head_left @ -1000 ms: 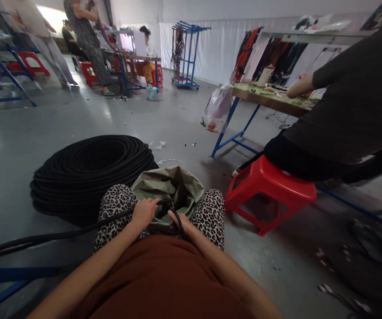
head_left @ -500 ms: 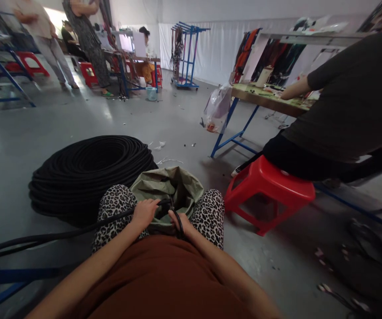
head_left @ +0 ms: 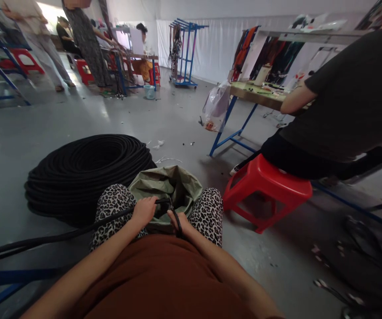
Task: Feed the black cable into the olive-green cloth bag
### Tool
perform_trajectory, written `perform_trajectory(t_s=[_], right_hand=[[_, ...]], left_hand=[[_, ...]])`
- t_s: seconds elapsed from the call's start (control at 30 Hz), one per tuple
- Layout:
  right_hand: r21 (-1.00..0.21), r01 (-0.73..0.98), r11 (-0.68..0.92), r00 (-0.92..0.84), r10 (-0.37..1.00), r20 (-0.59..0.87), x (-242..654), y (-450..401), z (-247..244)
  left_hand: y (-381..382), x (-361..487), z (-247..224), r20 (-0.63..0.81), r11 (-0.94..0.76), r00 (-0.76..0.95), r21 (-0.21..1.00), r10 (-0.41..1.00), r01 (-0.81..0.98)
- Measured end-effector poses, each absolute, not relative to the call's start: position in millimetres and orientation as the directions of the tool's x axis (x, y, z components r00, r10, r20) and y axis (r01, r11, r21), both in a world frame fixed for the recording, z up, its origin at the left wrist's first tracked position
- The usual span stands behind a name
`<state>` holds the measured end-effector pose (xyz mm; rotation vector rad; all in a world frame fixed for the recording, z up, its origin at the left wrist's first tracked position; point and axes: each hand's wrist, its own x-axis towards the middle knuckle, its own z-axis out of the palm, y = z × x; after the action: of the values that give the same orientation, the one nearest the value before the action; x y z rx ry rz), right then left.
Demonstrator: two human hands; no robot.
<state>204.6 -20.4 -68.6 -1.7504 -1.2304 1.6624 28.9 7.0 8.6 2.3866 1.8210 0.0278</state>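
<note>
Between my knees stands an open green bag (head_left: pixel 144 180). My left hand (head_left: pixel 144 210) is closed round a black cord (head_left: pixel 111 218) that runs off to the left, its right end over the bag's opening. My right hand (head_left: pixel 180 221) is closed on a tool with black loop handles, apparently scissors (head_left: pixel 177 219), whose metal part meets the cord near its end. The fingers are partly hidden behind the handle. A large coil of black cord (head_left: pixel 87 177) lies on the floor at the left, beside my knee.
A person in a dark shirt sits on a red stool (head_left: pixel 270 181) at a worktable (head_left: pixel 260 95) on the right. A plastic bag (head_left: pixel 215 108) hangs from that table. Blue bars (head_left: pixel 18 277) are at lower left. Other people are at the back left.
The view has shifted slightly. My hands hold nearly the same pose, the cord and tool still meeting. The seated person's arm has bent, and a standing person at the back has lowered an arm.
</note>
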Motion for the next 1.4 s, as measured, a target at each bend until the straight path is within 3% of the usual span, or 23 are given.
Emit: perform_trajectory(t_s=[0.43, 0.7, 0.93, 1.4], right_hand=[[-0.740, 0.338, -0.581, -0.092, 0.762, -0.641, 204.6, -21.6, -50.6], [-0.686, 0.120, -0.717, -0.004, 0.691, -0.723, 202.6, -15.2, -53.6], [-0.784, 0.140, -0.605, -0.143, 0.771, -0.620, 203.5, -17.1, -68.2], [-0.789, 0.155, -0.594, -0.168, 0.771, -0.614, 202.9, -18.2, -66.2]], left_hand=[[8.2, 28.6, 12.9, -0.133, -0.230, 0.239, 0.079, 0.962, 0.970], [8.8, 22.9, 14.3, -0.024, -0.211, 0.219, 0.194, 0.975, 0.958], [8.5, 18.9, 17.5, 0.060, -0.202, 0.193, 0.252, 0.979, 0.947], [4.7, 23.9, 17.7, 0.035, -0.196, 0.193, 0.252, 0.981, 0.948]])
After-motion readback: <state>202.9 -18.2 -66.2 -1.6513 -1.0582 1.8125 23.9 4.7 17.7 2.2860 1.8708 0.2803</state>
